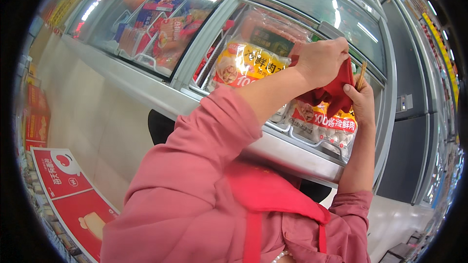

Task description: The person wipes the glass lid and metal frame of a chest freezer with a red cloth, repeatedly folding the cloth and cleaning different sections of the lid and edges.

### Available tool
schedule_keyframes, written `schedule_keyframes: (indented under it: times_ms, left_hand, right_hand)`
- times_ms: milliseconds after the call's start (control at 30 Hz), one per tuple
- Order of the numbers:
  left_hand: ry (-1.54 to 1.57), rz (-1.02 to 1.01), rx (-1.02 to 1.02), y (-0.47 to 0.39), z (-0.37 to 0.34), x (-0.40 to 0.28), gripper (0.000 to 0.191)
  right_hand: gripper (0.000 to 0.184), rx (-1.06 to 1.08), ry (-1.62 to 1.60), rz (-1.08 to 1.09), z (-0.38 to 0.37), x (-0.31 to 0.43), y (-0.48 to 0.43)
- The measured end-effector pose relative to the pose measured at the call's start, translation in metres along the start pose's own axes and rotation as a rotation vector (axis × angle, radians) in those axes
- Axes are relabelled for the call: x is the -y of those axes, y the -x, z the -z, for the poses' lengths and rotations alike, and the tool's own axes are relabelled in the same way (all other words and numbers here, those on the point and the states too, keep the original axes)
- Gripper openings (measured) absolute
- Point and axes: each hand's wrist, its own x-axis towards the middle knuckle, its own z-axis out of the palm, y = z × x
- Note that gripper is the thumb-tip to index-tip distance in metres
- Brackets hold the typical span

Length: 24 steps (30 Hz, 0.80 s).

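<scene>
My left hand (321, 62) grips a dark red cloth (336, 89) that hangs in folds above an open freezer bay. My right hand (360, 96), to its right, holds thin wooden sticks (362, 72) upright, with its thumb against the cloth's edge. Below the hands lie plastic bags of frozen food: a yellow-and-white bag (243, 62) at the left, and a red-and-yellow bag (321, 122) with pale pieces showing through. Behind them is a clear-wrapped pack (272, 31) of pinkish food with a dark label. The cloth hides part of the bags.
A metal front rail (292, 157) of the chest freezer runs before me, with a white wire basket (314, 140) inside it. Glass lids (310, 3) cover the neighbouring bays. A grey upright cabinet (404, 117) stands right; a red printed sign (69, 197) is at lower left.
</scene>
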Motion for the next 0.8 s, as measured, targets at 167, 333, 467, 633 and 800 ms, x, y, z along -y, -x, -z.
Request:
schedule_keyframes:
  times_ms: [167,333,467,633,800]
  left_hand:
    - [-0.070,0.126,0.029,-0.002,-0.001,0.006,0.016]
    - [0.034,0.115,0.089,-0.008,-0.004,0.029,0.019]
    - [0.202,0.190,0.157,-0.008,-0.007,0.040,0.021]
    - [0.272,0.361,0.219,-0.006,-0.004,0.041,0.014]
    - [0.257,0.346,0.199,-0.007,-0.003,0.040,0.014]
  right_hand:
    - [0.041,0.024,-0.070,0.101,-0.012,-0.001,0.005]
    - [0.035,-0.088,0.469,0.079,-0.017,-0.004,0.003]
    - [0.036,-0.025,0.401,0.027,-0.021,-0.003,0.004]
    - [0.031,-0.050,0.466,0.057,-0.025,0.000,0.004]
    - [0.031,-0.042,0.411,0.127,-0.027,-0.004,0.002]
